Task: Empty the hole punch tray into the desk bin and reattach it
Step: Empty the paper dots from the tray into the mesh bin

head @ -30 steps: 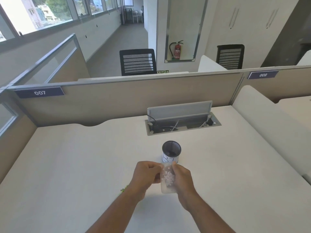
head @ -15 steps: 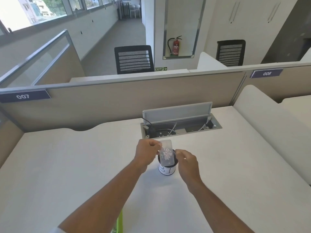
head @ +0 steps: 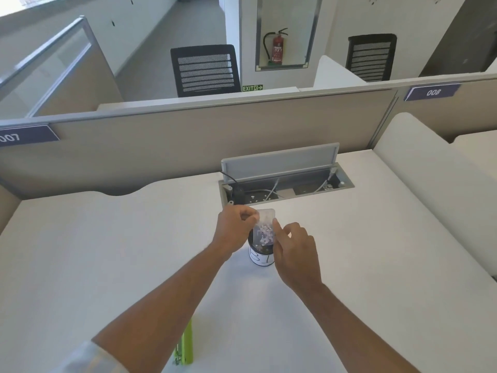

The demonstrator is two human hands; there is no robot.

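Note:
A clear plastic hole punch tray (head: 265, 226) with white paper dots inside is tilted above the small dark mesh desk bin (head: 260, 256), which has a white label. My left hand (head: 234, 230) pinches the tray's upper left edge. My right hand (head: 294, 249) has its index finger against the tray's right side. The green hole punch (head: 185, 345) lies near the front edge, partly hidden under my left forearm.
An open grey cable box (head: 285, 184) with plugs and wires sits just behind the bin. A beige partition (head: 188, 141) closes the back of the white desk (head: 107, 251). A raised white divider (head: 435, 184) runs along the right.
The tray went from near my body up and forward over the bin and is now tilted there. My right hand loosened from a grip to a finger touch.

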